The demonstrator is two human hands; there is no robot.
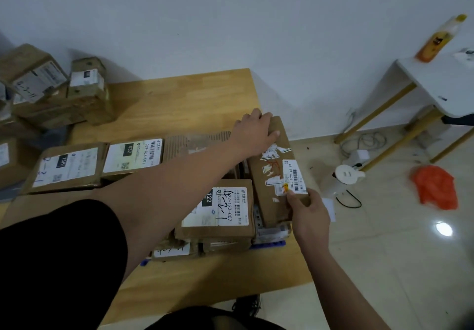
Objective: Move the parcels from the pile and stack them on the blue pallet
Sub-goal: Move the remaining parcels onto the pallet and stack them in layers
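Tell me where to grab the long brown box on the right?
Take the long brown box by its two short ends, like the left hand at the far end and the right hand at the near corner. It is narrow and points away from you, so a hand on each end should keep it level.

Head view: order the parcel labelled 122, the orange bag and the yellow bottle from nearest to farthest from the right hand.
1. Parcel labelled 122, just left of the right hand, on the stack.
2. Orange bag, on the floor to the right.
3. Yellow bottle, on the white side table, far right.
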